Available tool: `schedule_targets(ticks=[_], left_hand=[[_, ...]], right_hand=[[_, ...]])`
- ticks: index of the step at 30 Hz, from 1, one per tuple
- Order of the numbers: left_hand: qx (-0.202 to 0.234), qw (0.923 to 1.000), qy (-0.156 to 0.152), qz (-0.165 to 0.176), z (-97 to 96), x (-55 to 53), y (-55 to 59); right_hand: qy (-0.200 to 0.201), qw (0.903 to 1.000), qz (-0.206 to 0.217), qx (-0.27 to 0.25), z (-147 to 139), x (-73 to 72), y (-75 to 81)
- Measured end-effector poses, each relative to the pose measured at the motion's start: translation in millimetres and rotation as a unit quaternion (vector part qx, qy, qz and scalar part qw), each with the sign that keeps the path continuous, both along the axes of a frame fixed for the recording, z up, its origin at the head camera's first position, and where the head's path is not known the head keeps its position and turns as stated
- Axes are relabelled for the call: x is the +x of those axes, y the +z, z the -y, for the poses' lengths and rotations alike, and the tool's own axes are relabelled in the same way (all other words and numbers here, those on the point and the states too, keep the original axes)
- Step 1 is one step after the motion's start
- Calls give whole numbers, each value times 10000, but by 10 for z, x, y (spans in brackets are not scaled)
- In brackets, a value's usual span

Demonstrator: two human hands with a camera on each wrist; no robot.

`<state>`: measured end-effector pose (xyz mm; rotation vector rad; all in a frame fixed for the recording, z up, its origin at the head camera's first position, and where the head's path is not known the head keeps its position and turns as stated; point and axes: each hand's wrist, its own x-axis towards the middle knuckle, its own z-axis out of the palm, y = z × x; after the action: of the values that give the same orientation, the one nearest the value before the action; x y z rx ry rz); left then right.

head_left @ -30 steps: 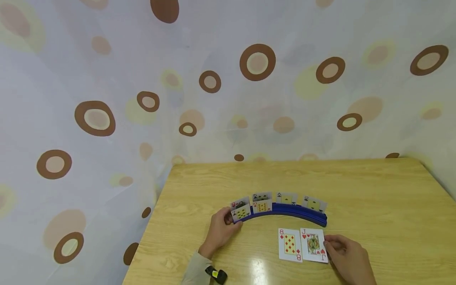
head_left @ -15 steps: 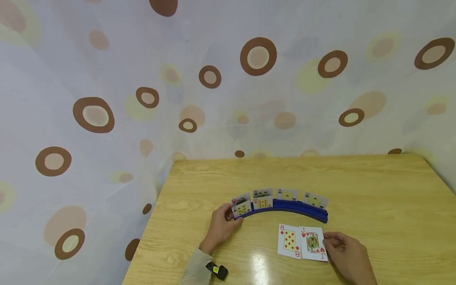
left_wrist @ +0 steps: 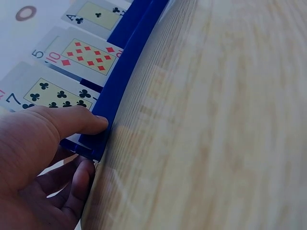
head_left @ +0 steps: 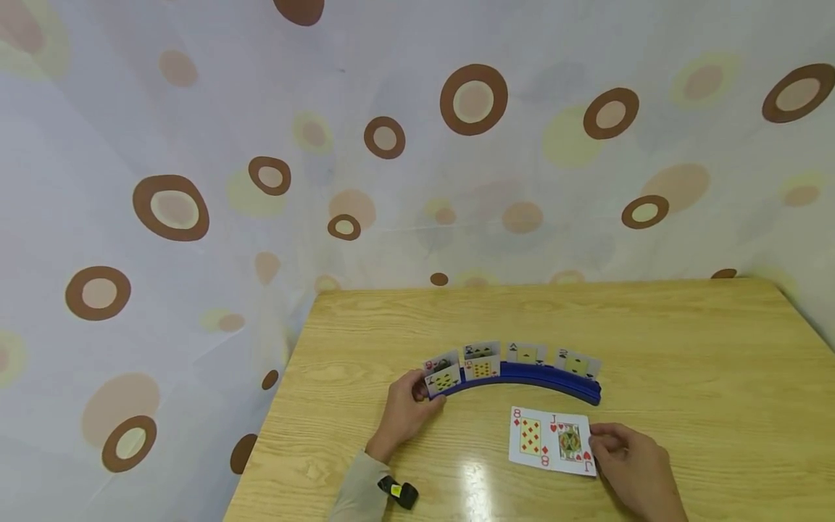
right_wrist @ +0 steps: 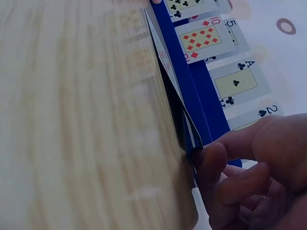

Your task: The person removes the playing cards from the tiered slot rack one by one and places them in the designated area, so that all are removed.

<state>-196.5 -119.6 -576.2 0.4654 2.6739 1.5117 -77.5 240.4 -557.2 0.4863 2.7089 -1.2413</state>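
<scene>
My left hand (head_left: 406,413) grips the left end of a curved blue card holder (head_left: 548,375), its thumb on the front edge. In the left wrist view, the seven of clubs (left_wrist: 60,96) stands right beside that thumb. My right hand (head_left: 633,460) pinches the right edge of a jack of hearts (head_left: 570,442) low over the table in front of the holder. Against the jack's left side lies the eight of diamonds (head_left: 530,437), the two edges overlapping. The right wrist view shows the cards nearly edge-on between thumb and fingers.
A ten of diamonds (head_left: 481,370) stands in the holder's front row, a black five (head_left: 481,349) behind it. Further right in the back row are the ace of clubs (right_wrist: 237,84) and the two of spades (head_left: 577,362). A patterned curtain (head_left: 417,181) hangs behind the wooden table (head_left: 685,348).
My right hand has slid the jack slightly left, so it closes up against the eight of diamonds; a gap showed between them before. The left hand keeps its grip on the holder.
</scene>
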Motion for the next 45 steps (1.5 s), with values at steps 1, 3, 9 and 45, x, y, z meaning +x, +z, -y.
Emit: schedule_targets(ticks=[1, 3, 9, 45], left_hand=[[2, 10000, 5, 12, 0, -1, -1], [16, 10000, -2, 4, 1, -7, -4], [26, 9999, -32, -95, -1, -41, 7], [42, 10000, 29, -65, 6, -15, -18]], right_hand=[[24, 10000, -30, 20, 0, -4, -1], [68, 9999, -116, 59, -1, -14, 1], [130, 9986, -487, 145, -2, -51, 27], [-109, 9981, -465, 382, -18, -21, 0]])
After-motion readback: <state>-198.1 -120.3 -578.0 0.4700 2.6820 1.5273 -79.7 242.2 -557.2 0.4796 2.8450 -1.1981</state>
